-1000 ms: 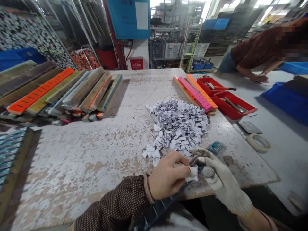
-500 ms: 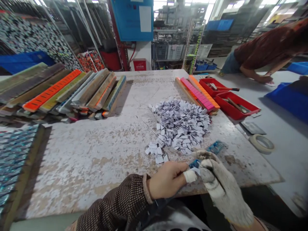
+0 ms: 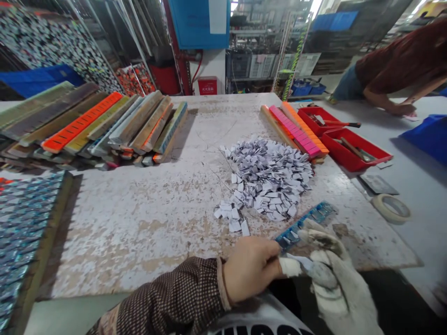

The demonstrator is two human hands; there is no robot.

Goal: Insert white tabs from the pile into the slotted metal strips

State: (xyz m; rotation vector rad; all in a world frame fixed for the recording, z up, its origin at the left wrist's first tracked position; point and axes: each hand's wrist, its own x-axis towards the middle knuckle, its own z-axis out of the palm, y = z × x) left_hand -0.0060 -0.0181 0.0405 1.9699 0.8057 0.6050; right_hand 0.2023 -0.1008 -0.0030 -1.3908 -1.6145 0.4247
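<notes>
A: Hands drawn back twd the body vs. the prev. frame, so more of the blue strip (image 3: 316,213) shows.

B: Where's it lying?

A: On the desk (image 3: 139,237), nr the front edge, just beyond the hands. L hand (image 3: 253,267): bare, pinched, seems to hold a pale slip (image 3: 304,262). R hand (image 3: 344,284): gloved, fingers part-curled by the slip's far end; can't tell if it grips too.

B: Progress?

A: Part-way, I'd guess. Pale bits show along the strip; big pile of loose slips (image 3: 270,179) is left. Exact no. unclear.

B: Containers?

A: Two red trays, R side. Front tray (image 3: 337,156): handled tools, types unclear. Back tray (image 3: 307,122): misc. bits, plus a red-and-black handle (image 3: 352,124) jutting out R. Blue bin (image 3: 426,137), far R: contents n/a, can't see in.
</notes>
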